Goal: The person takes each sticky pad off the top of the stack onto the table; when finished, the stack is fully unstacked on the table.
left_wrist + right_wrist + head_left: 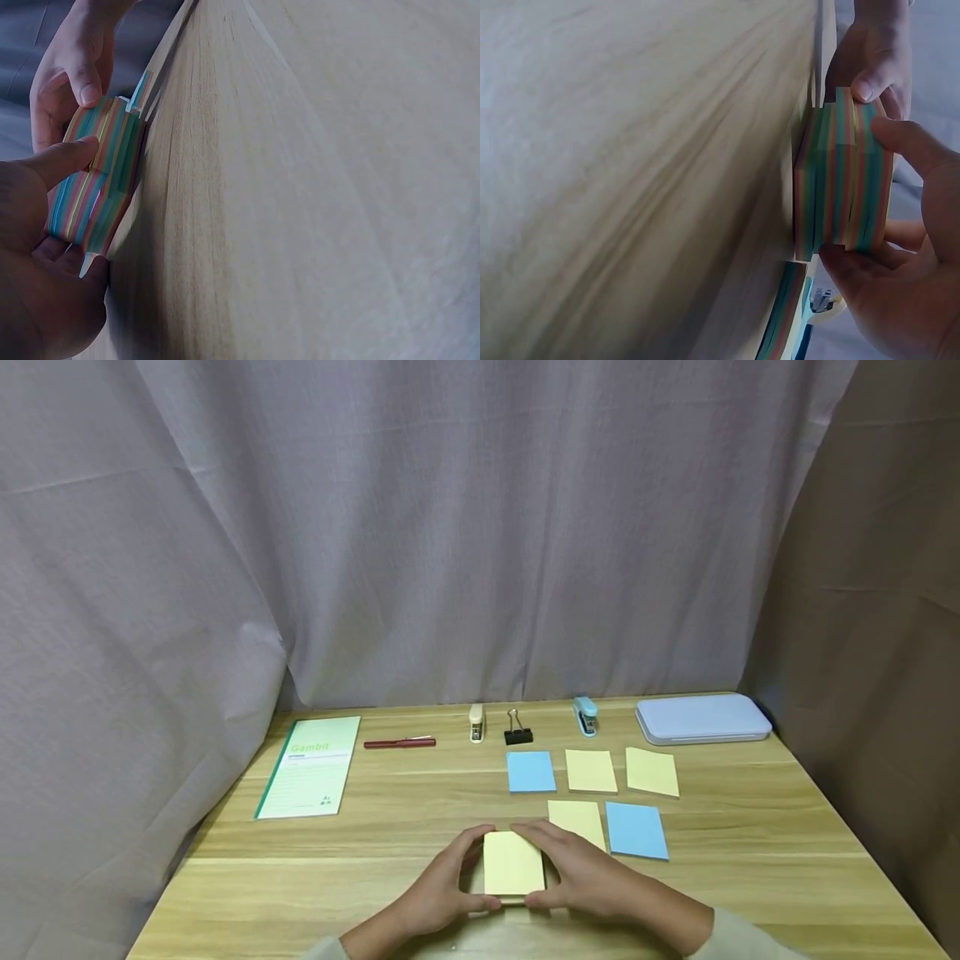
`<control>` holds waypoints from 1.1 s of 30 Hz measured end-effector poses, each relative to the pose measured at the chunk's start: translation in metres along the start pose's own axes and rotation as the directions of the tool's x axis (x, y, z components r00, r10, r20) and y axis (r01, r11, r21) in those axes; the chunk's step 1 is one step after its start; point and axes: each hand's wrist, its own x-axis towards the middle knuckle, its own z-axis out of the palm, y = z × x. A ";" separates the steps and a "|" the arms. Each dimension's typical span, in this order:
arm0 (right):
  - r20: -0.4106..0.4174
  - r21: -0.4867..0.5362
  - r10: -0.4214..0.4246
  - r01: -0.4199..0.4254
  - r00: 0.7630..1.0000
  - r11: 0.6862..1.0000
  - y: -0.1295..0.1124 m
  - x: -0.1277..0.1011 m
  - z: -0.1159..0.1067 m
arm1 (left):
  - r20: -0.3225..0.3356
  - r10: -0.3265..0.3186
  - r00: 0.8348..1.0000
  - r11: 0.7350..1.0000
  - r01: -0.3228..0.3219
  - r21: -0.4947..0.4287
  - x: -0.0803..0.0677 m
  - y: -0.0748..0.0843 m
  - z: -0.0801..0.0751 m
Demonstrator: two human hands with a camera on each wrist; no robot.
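Note:
Both hands grip a stack of sticky-note pads (513, 862) at the front middle of the wooden table. My left hand (438, 892) holds its left side, thumb at the near edge and fingers toward the far one. From the right, my right hand (592, 872) holds it the same way. The top sheet is pale yellow. In the left wrist view the edges of the stacked pads (90, 180) show red, green, blue and yellow stripes. The pads (844, 180) are slightly out of line with each other in the right wrist view.
Beyond the right hand lie blue pads (637, 830) (531, 772) and yellow pads (591, 771) (652, 772) (576, 821). Along the back are a notebook (311, 772), red pen (399, 742), cream stapler (476, 724), black binder clip (518, 736), blue stapler (586, 717) and pale case (702, 718).

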 end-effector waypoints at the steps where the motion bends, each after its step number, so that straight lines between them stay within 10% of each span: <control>1: -0.006 -0.011 -0.001 0.001 1.000 1.000 0.000 0.000 0.000 | 0.001 -0.001 1.000 1.000 0.001 -0.001 0.000 0.000 0.000; 16: -0.040 -0.009 0.007 -0.007 0.999 1.000 0.024 -0.020 -0.024 | -0.009 0.010 1.000 0.999 -0.010 -0.044 0.000 0.003 0.001; 33: -0.228 -0.137 0.124 -0.157 0.966 0.978 0.094 -0.104 -0.089 | -0.005 0.007 1.000 0.999 -0.007 -0.052 -0.001 0.002 0.002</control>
